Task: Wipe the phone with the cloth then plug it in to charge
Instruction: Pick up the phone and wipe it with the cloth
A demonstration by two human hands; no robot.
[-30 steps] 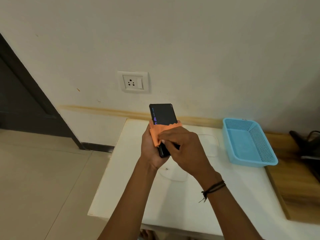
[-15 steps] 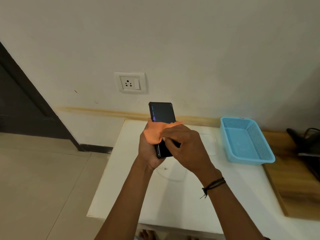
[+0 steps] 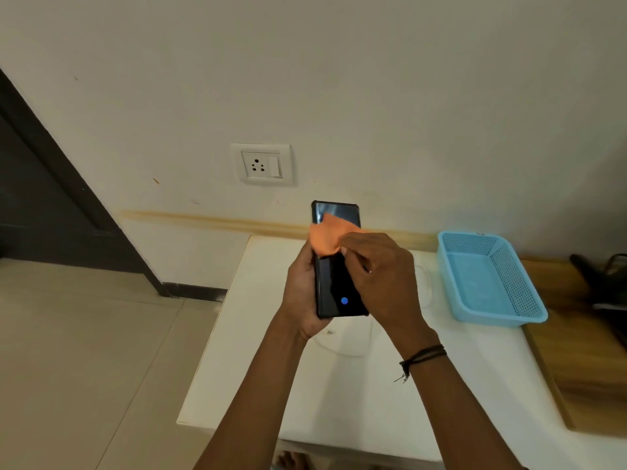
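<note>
I see the white bench (image 3: pixel 258 385) below, the wall socket (image 3: pixel 261 164) unused (no charger visible). My left hand (image 3: pixel 302 296) grips the phone (image 3: pixel 334 283) upright; my right hand (image 3: pixel 380 276) presses the orange cloth (image 3: pixel 325 240) on its screen. Wiping underway, plugging remains.

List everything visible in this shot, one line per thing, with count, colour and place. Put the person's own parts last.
phone: one, black, screen lit, held upright above the table
cloth: one, orange, pressed on the phone's upper screen
table: one, white, below the hands
basket: one, light blue, right side of the table
wall socket: one, white, on the wall above the table, nothing plugged in
wooden surface: one, brown, right of the table
dark items: black, far right edge, unclear what
left hand: grips the phone
right hand: rubs the cloth on the phone
wristband: black, on the right wrist
</note>
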